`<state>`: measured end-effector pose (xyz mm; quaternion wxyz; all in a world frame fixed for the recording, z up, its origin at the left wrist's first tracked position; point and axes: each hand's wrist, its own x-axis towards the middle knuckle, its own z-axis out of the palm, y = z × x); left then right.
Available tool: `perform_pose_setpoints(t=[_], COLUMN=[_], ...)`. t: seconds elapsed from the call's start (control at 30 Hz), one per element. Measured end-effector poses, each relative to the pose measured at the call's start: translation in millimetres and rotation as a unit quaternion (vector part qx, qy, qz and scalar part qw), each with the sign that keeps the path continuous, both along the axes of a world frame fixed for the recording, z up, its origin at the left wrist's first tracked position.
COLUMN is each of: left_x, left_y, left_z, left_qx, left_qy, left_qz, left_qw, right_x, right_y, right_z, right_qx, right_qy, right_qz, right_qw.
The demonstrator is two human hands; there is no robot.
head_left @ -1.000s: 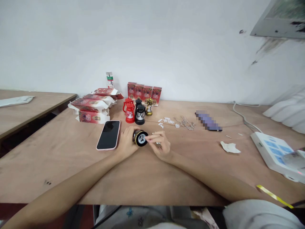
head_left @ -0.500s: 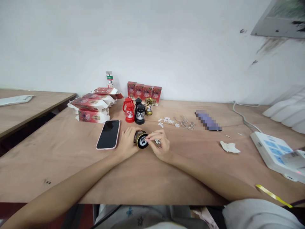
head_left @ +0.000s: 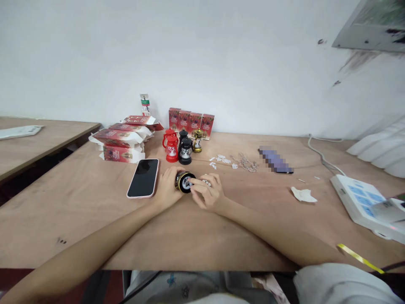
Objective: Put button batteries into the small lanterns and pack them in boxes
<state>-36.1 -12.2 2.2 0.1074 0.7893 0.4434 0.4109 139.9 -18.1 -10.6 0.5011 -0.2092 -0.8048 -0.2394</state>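
Note:
My left hand point(head_left: 170, 185) is wrapped round a small black-and-gold lantern point(head_left: 179, 180), tipped on its side with its round base turned toward me. In the base a pale round recess with a dark shape shows. My right hand point(head_left: 210, 195) reaches in from the right with fingers spread, its index fingertip touching the recess. Whatever lies under that fingertip is hidden. Several small silvery discs point(head_left: 206, 183) are partly covered behind the right hand. Beyond stand red lanterns point(head_left: 171, 148), black lanterns point(head_left: 185, 152) and a gold lantern point(head_left: 198, 141), all upright.
A phone point(head_left: 144, 178) lies left of my hands. Stacked red boxes point(head_left: 118, 153) and a row of upright red boxes point(head_left: 191, 121) stand behind. White pieces point(head_left: 222, 159), thin silvery chains point(head_left: 247, 163), a blurred-out purple phone-shaped object point(head_left: 276, 160) and a power strip point(head_left: 357, 196) are rightward.
My right hand has gone from a pinch at the base to spread fingers, the index pressing into the recess. The lantern has shifted slightly left and up in my left hand.

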Motion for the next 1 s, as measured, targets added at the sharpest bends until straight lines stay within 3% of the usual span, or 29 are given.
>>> perform_pose_setpoints(t=[0.1, 0.2, 0.4, 0.57, 0.67, 0.8, 0.87, 1.0], left_x=[-1.3, -2.0, -2.1, -1.5, -0.5, 0.6, 0.7, -0.3], left_y=[1.3, 1.7, 2.5, 4.0, 4.8, 4.0, 3.1, 2.4], left_z=[-0.3, 0.2, 1.7, 3.3, 3.1, 1.6, 0.7, -0.9], left_qx=[0.009, 0.012, -0.001, -0.001, 0.004, -0.004, -0.006, -0.009], left_qy=[-0.015, -0.023, -0.049, -0.098, -0.127, -0.140, -0.137, -0.117], left_qz=[-0.006, -0.010, -0.006, -0.010, 0.012, 0.042, 0.053, 0.055], left_qw=[1.000, 1.000, 0.999, 0.995, 0.992, 0.989, 0.989, 0.992], right_x=[3.3, 5.6, 4.4, 9.6, 27.5, 61.2, 74.0, 83.4], right_y=[2.2, 5.3, 5.7, 17.6, 40.6, 72.2, 81.6, 89.2], right_z=[0.8, 1.6, 0.6, -1.3, -1.8, -1.6, -1.9, -5.8], right_qx=[0.049, 0.070, 0.002, 0.019, -0.046, -0.200, -0.241, -0.258], right_qy=[-0.062, -0.085, -0.085, -0.006, 0.053, 0.042, 0.012, -0.036], right_qz=[-0.034, -0.019, 0.003, -0.007, -0.113, -0.302, -0.330, -0.327], right_qw=[0.996, 0.994, 0.996, 1.000, 0.991, 0.931, 0.913, 0.909])
